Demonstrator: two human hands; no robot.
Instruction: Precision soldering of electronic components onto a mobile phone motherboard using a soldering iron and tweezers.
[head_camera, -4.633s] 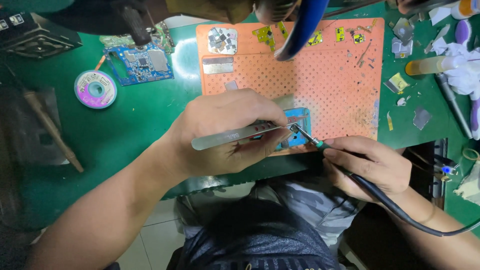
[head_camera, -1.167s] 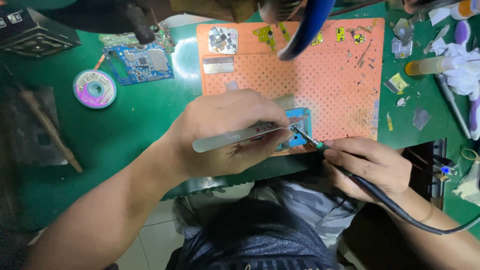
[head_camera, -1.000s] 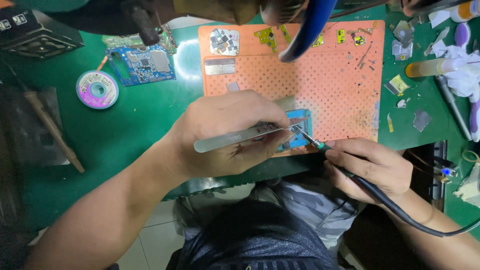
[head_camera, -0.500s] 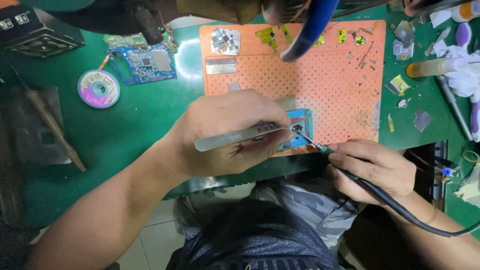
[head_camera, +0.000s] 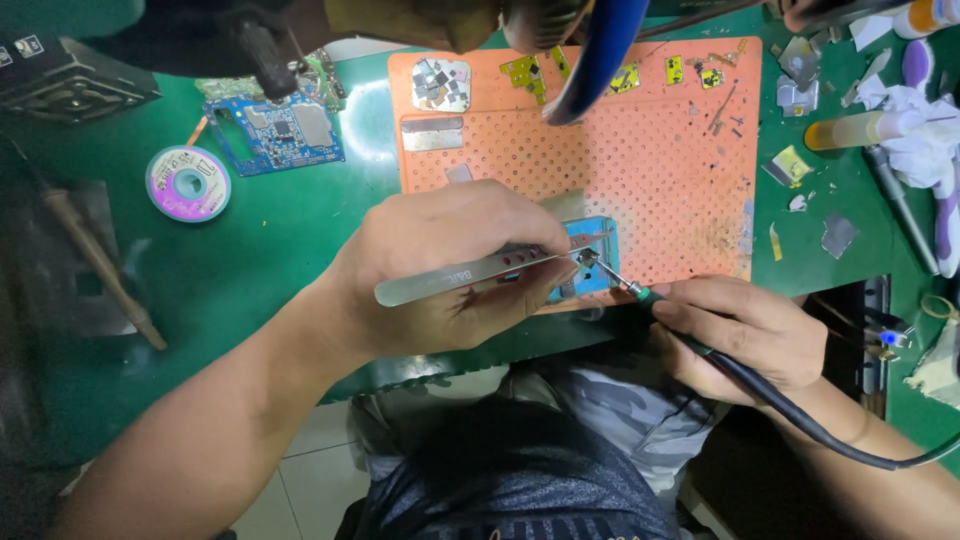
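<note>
At the far left of the frame I see a wooden-handled tool (head_camera: 98, 268) lying on the green desk (head_camera: 250, 270), and just right of it a purple-cored spool of solder wick (head_camera: 187, 183). Above and to the right of the spool lies a blue circuit board (head_camera: 277, 136), bare on the desk and well apart from my work.

Left of centre, my left hand (head_camera: 450, 265) is closed around a pair of steel tweezers (head_camera: 470, 274), thumb under and fingers over, holding them nearly level with the tips pointing right. The tips meet a small blue board (head_camera: 590, 262), which sits at the lower edge of the orange perforated work mat (head_camera: 650, 170), in the middle of the frame. Whether the tips pinch a part there I cannot tell; it is too small.

From the right, my right hand (head_camera: 745, 335) is wrapped in a pen grip on a soldering iron (head_camera: 640, 292), whose thin tip slants up-left and comes down on the same blue board just beside the tweezer tips. Its black cable (head_camera: 800, 425) trails to the lower right.

Along the mat's top edge lie small yellow and silver metal shields (head_camera: 440, 82). In the upper right, on the desk, a yellow-filled syringe (head_camera: 860, 130) rests beside white crumpled tissue (head_camera: 925, 140).
</note>
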